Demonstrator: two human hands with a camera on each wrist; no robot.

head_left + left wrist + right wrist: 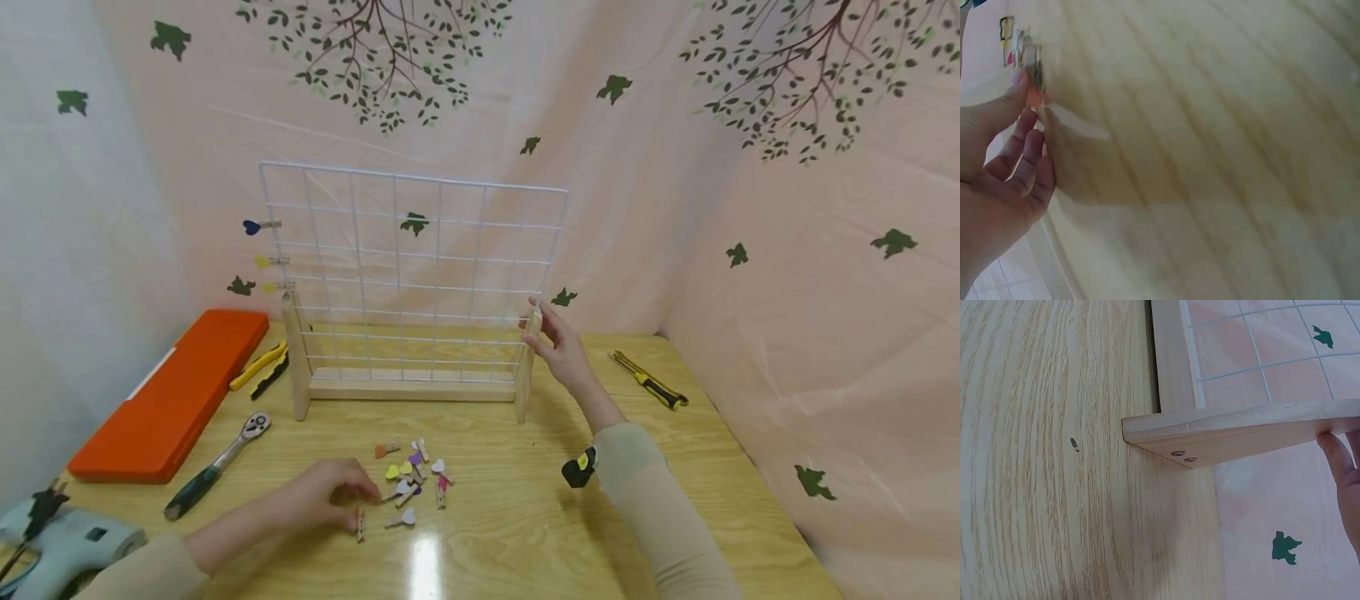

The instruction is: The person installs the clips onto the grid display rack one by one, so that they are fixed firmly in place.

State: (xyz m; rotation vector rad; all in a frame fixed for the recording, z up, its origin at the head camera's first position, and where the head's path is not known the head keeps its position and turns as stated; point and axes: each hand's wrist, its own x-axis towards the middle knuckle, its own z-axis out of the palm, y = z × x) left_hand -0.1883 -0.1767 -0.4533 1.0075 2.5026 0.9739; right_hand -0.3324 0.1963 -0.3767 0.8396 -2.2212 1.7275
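My left hand is low over the table, pinching a small wooden clothespin with an orange end between thumb and fingertips. Right beside it lies a loose group of small clothespins with heart tops, among them a white-hearted clothespin and an orange-hearted clothespin. My right hand grips the upper end of the right wooden post of a stand. A white wire grid rises from that stand. Along the grid's left edge are clipped a dark blue heart clothespin and two yellow heart clothespins.
On the left lie an orange case, yellow-and-black pliers, a ratchet wrench and a glue gun. A yellow-and-black tool lies at the right. Printed cloth hangs behind the table.
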